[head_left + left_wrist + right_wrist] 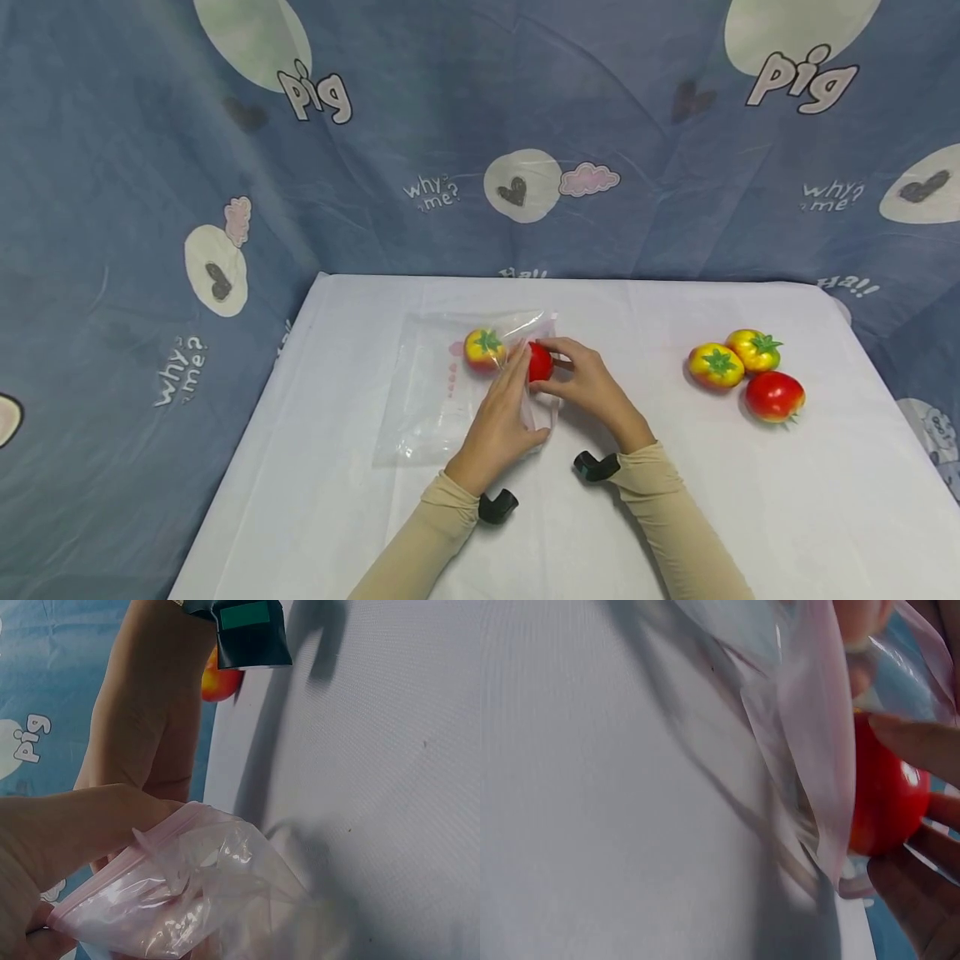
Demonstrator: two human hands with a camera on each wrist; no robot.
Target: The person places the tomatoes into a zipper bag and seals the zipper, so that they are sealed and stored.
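A clear zip bag (427, 417) with a pink-edged mouth lies on the white table, its mouth toward the right. Inside it is a yellow-red tomato (483, 350) with a green leafy top. My left hand (495, 429) holds the bag's mouth apart; the pink rim (120, 874) runs between its thumb and fingers in the left wrist view. My right hand (592, 387) grips a red tomato (889, 787) by thumb and fingertips at the mouth, partly behind the pink edge. The left fingertips are partly hidden by the bag.
On the right of the table (300, 517) sit two yellow-red tomatoes (716, 365) and a red tomato (775, 396), close together. A blue patterned cloth (420, 100) hangs behind and at the sides. Black wrist mounts (498, 506) stick out from both sleeves.
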